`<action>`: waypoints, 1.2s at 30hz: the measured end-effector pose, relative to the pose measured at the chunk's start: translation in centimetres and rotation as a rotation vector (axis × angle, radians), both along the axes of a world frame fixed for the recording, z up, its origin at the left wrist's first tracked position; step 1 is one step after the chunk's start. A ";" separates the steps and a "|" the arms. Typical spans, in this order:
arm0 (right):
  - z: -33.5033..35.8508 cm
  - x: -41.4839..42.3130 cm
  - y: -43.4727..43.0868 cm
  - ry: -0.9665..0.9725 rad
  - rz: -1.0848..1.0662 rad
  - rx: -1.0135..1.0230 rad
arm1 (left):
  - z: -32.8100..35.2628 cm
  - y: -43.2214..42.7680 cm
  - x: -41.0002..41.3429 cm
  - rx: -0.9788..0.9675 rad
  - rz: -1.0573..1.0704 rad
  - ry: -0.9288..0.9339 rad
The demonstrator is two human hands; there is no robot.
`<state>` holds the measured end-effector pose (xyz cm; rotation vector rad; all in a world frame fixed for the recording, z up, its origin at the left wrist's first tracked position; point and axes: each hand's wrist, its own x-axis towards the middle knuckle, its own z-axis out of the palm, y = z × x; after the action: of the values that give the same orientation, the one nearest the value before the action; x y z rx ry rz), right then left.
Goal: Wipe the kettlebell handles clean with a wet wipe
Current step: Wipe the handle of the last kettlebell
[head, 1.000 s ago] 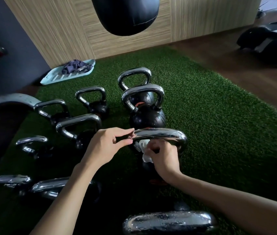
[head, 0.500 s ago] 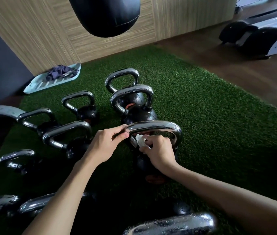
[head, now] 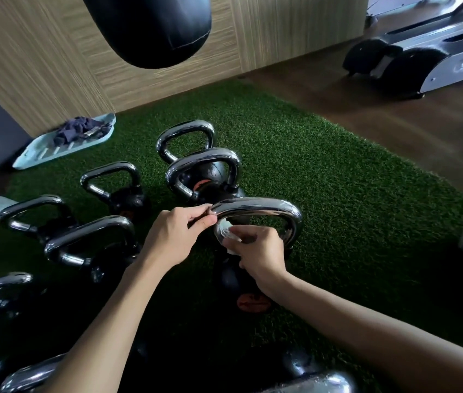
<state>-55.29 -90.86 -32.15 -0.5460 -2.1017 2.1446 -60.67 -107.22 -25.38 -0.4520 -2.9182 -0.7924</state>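
Since a second ago the right hand (head: 258, 251) has slid the crumpled white wet wipe (head: 228, 232) from under the top bar to the inner left bend of the chrome loop handle (head: 258, 207), and the left hand (head: 173, 236) has closed in on that handle's left end. Left hand now: thumb and forefinger pinch the left end of the handle, other fingers curled. Right hand: fingers curled round the wipe, pressing it on the bend inside the loop. Only a small patch of wipe shows above the knuckles. The handle belongs to the black round kettlebell (head: 230, 276), which stands upright on the green artificial turf mat (head: 338, 208) at centre, its body mostly hidden under the right hand and wrist. Just behind it stand two more chrome-handled kettlebells (head: 204, 165) in line; others stand to the left in rows (head: 91, 236) – some dark and blurred at the frame edge. A black hanging punching bag (head: 150, 26) is at the top. A pale blue plastic tray (head: 40, 158) with dark cloths (head: 77, 129) lies at the mat's far left corner by the wood-panel wall (head: 26, 66). A grey-black treadmill (head: 423, 55) stands on the brown wood floor (head: 394, 114) – upper right.
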 end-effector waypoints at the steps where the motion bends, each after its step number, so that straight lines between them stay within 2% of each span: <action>1: -0.1 -0.1 0.1 0.004 -0.004 0.050 | 0.1 0.1 0.1 -0.003 0.009 0.001; 3: 0.0 -0.2 0.2 0.000 0.014 0.055 | 0.2 0.2 0.3 -0.013 0.019 0.002; 8: 0.8 -0.9 -0.4 0.033 0.016 -0.137 | 0.4 0.0 0.6 -0.050 0.051 0.018; 12: 0.4 -0.4 -0.1 0.031 0.039 0.025 | 0.4 0.1 0.9 -0.053 0.056 0.015; 13: 0.4 -0.4 -0.2 0.027 0.032 0.012 | 0.4 0.1 0.9 -0.054 0.058 0.015; 16: 0.9 -0.8 -0.8 -0.005 0.005 -0.276 | 0.5 0.0 1.2 -0.060 0.066 0.015; 18: 0.9 -0.6 -0.9 -0.011 0.028 -0.352 | 0.5 0.1 1.5 -0.064 0.067 0.013; 20: 0.7 0.6 -0.2 0.008 0.064 -0.286 | 0.7 0.4 1.9 -0.085 0.060 0.018; 23: 0.1 3.5 2.0 0.033 0.047 -0.083 | 1.5 0.5 1.6 -0.138 -0.023 -0.003; 28: -1.6 7.5 4.8 0.100 -0.174 0.061 | 3.5 1.2 0.3 -0.218 -0.168 -0.047; 36: -3.3 6.9 6.5 0.128 -0.465 0.171 | 3.8 3.7 -2.4 -0.176 -0.355 -0.117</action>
<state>-48.35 -84.35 -35.43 -0.7650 -1.8415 1.6811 -63.11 -103.55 -21.59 -0.9936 -3.0734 -0.6138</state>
